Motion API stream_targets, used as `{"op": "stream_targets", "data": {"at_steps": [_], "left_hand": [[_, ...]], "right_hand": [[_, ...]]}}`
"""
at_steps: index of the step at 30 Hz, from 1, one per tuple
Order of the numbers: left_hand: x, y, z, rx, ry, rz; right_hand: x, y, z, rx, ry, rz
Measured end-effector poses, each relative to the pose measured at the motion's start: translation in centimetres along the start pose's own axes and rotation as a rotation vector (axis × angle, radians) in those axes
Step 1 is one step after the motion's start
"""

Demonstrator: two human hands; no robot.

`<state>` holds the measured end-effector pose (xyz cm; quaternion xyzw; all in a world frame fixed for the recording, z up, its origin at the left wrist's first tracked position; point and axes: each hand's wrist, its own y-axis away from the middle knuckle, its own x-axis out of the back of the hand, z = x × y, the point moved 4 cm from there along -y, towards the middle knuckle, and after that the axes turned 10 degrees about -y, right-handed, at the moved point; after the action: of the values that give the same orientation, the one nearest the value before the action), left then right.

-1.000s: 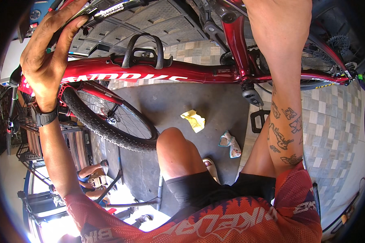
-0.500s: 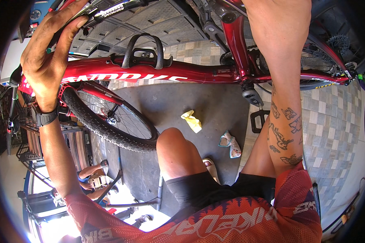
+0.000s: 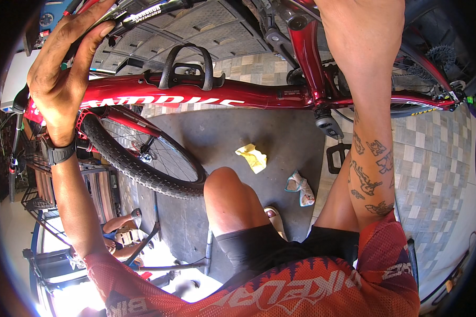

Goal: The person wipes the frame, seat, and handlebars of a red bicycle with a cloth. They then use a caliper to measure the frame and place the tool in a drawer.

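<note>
A red mountain bike frame [image 3: 259, 96] runs across in front of me, with a black bottle cage [image 3: 211, 74] on its tube. My left hand [image 3: 63, 74] is at the front end, thumb and fingers closed around a dark part I cannot make out; its fingertips run to the top edge. The thumb lies against a black bar [image 3: 148, 18] with white lettering. My right hand [image 3: 362, 24] reaches up above the seat tube [image 3: 308, 53]; only its back and wrist show, the fingers being cut off. Below the frame, the front wheel [image 3: 143, 158] is turned toward my knee.
On the dark floor mat [image 3: 222, 127] lie a yellow cloth [image 3: 253, 158] and a white patterned cloth [image 3: 300, 190]. A crank arm and pedal [image 3: 336, 158] hang near my right leg. Another person's legs [image 3: 122, 224] show at lower left. Grey panels [image 3: 190, 31] stand behind the bike.
The yellow cloth has spread out and shifted a little to the right. My hands and the bike hold nearly the same places.
</note>
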<state>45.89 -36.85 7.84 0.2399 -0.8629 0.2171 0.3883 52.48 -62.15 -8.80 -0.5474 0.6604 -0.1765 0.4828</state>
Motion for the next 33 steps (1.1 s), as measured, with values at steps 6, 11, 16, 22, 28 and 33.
{"op": "stream_targets", "data": {"at_steps": [6,11,16,22,28,33], "left_hand": [[-0.1,0.1,0.0,0.017,0.018,0.006],[0.3,-0.6,1.0,-0.016,-0.067,-0.018],[0.3,1.2,2.8,0.334,0.15,0.165],[-0.8,9.2,13.0,0.978,0.427,0.109],[-7.7,10.2,31.8,1.61,1.465,0.597],[-9.6,9.1,38.0,1.667,1.935,0.565]], "right_hand": [[0.5,0.4,0.2,0.048,0.007,-0.022],[0.1,-0.2,0.6,-0.025,-0.119,-0.018],[0.9,-0.2,-1.1,-0.064,-0.036,-0.077],[-1.7,0.3,-3.7,0.057,-0.041,-0.312],[-5.3,5.5,-4.9,-0.036,-0.016,-0.743],[-7.7,10.8,-2.9,-0.273,-0.069,-0.992]]}}
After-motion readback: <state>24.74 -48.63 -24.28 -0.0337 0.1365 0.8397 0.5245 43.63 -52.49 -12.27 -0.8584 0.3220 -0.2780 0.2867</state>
